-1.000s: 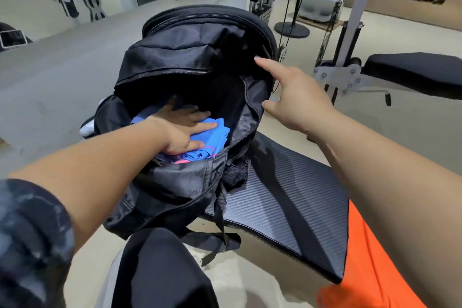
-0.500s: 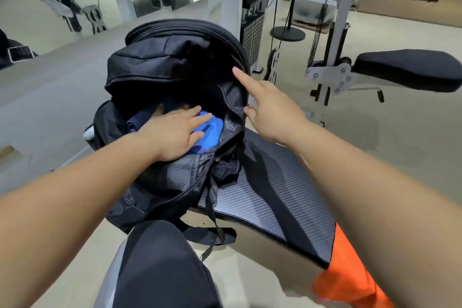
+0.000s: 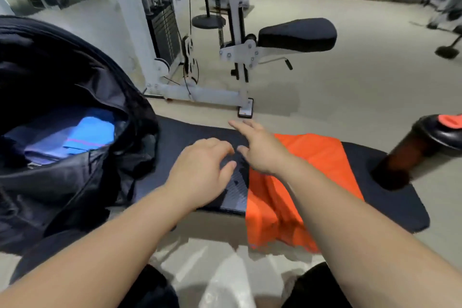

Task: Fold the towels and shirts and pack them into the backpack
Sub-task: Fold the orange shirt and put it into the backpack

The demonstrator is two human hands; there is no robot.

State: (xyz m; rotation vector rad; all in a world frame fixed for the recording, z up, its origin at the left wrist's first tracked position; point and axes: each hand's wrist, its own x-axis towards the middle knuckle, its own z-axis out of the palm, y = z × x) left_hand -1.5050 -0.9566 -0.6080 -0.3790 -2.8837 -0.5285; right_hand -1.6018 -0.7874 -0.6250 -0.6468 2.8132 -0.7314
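Observation:
The black backpack [image 3: 62, 182] stands open at the left end of the black bench [image 3: 390, 197], with folded blue cloth [image 3: 82, 132] showing inside it. An orange garment [image 3: 307, 165] lies over the bench's middle and hangs off its near edge. My left hand [image 3: 202, 175] hovers above the bare bench pad beside the backpack, fingers loosely curled and holding nothing. My right hand [image 3: 260, 147] is stretched over the orange garment's left edge with fingers spread, gripping nothing. The frame is motion-blurred.
A dark brown bottle [image 3: 410, 155] with a black and orange lid stands on the bench's right end. Behind the bench are a white cable machine [image 3: 160, 32], a padded seat [image 3: 297, 35] and a phone [image 3: 246, 110] on the floor.
Both hands left the backpack and moved right, over the bench toward the orange garment. The view swung right, bringing the garment and bottle into sight.

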